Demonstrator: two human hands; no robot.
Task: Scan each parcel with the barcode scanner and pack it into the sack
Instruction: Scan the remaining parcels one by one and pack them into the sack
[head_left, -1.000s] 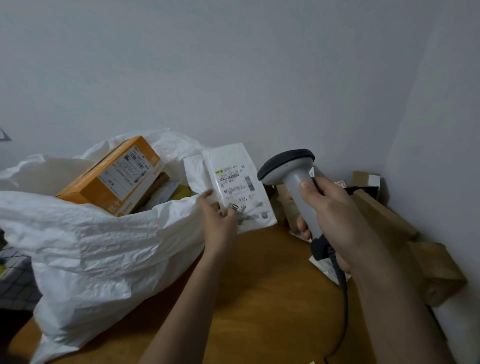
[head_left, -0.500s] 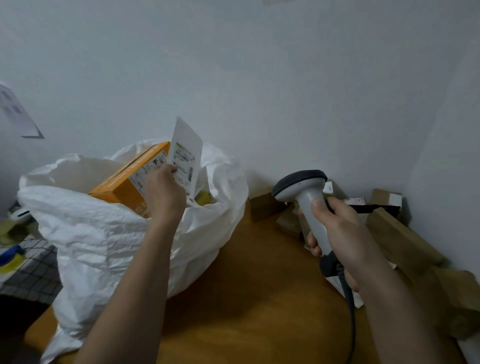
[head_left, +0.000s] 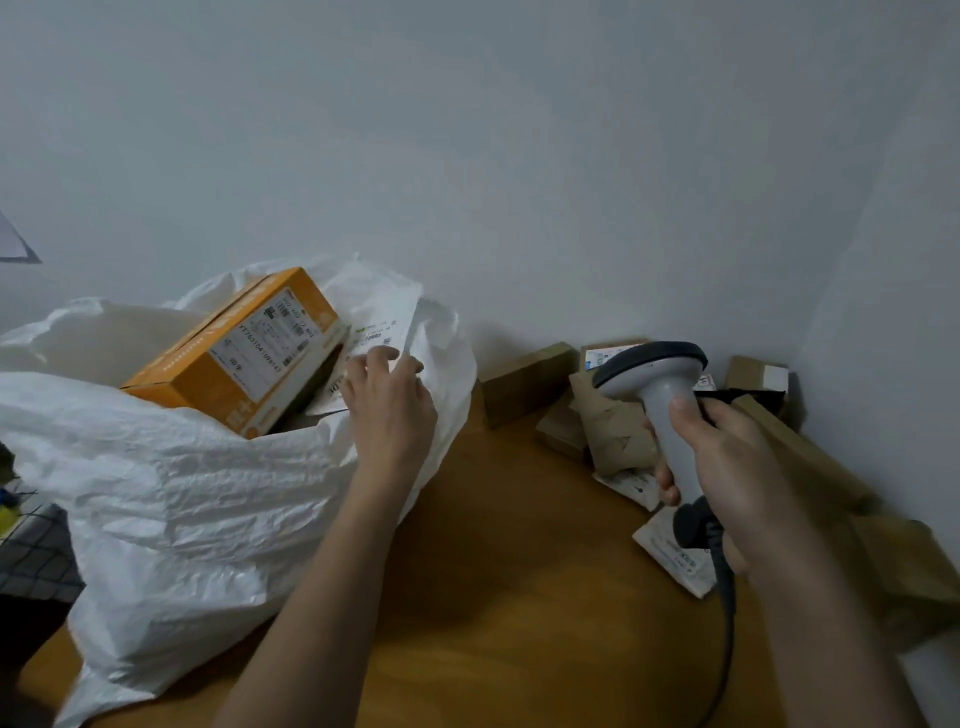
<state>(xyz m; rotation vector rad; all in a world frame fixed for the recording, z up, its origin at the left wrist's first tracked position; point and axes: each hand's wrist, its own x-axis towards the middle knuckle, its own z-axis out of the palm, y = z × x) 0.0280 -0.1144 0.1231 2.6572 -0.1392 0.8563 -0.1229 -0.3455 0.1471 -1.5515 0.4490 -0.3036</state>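
Where half a second ago the left hand (head_left: 387, 410) held the white mailer parcel (head_left: 382, 332) upright above the sack (head_left: 171, 499), it now lies lower, inside the sack's mouth beside the orange carton (head_left: 239, 353); fingers rest on its label, and whether they pinch it cannot be told. Right hand (head_left: 727, 467): fingers wrapped round the grey barcode scanner (head_left: 660, 395) handle, as before. Brown cardboard parcels (head_left: 524, 382) and paper mailers lie on the wooden table (head_left: 519, 597) by the wall.
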